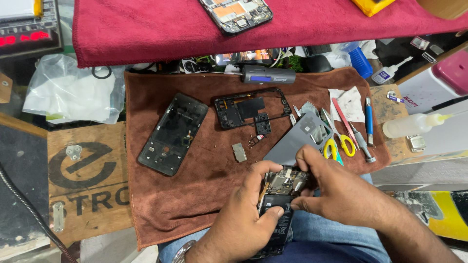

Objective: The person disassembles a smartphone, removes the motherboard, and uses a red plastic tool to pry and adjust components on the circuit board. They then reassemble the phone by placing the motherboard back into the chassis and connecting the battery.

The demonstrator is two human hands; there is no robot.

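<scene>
Opened phone (280,204) sits over the lap, just off the brown cloth (195,195) at the desk edge. Left hand (239,224) clamps it, thumb pressed on the battery, fingers curled round the side. Right hand (336,187) pinches w/ thumb + forefinger at the board near the top. Imo keep that left grip firm, work the board gently, no prying. Empty frame (173,134) & scissors (339,141) lie well apart.
</scene>
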